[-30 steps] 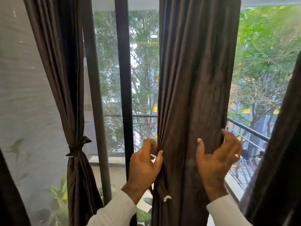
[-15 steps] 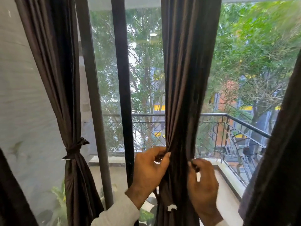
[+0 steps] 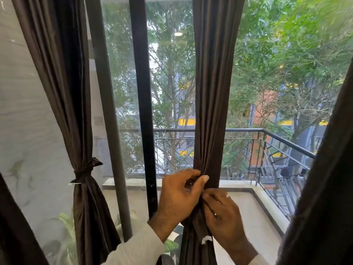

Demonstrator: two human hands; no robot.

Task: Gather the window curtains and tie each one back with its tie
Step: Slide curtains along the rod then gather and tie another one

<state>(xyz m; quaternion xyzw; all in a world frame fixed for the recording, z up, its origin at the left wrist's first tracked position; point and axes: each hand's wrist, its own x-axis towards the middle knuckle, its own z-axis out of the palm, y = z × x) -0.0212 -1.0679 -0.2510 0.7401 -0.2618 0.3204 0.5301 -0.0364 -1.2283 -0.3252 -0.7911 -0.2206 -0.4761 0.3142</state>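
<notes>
A: Where does the middle curtain (image 3: 214, 92) hang?
B: Right of the window frame bar (image 3: 142, 111), in front of the balcony railing (image 3: 248, 131).
A: And the tied curtain (image 3: 76, 131)?
B: At the left, beside the wall (image 3: 24, 111). Another curtain (image 3: 324, 188) is at the right edge.

No readable text, label, brand, number or sign anywhere in view. White tag (image 3: 206, 239) on the middle curtain (image 3: 214, 92) too small and blurred to read. Yellow bands on the building (image 3: 186, 121) beyond the balcony railing (image 3: 244, 130) without legible lettering.
</notes>
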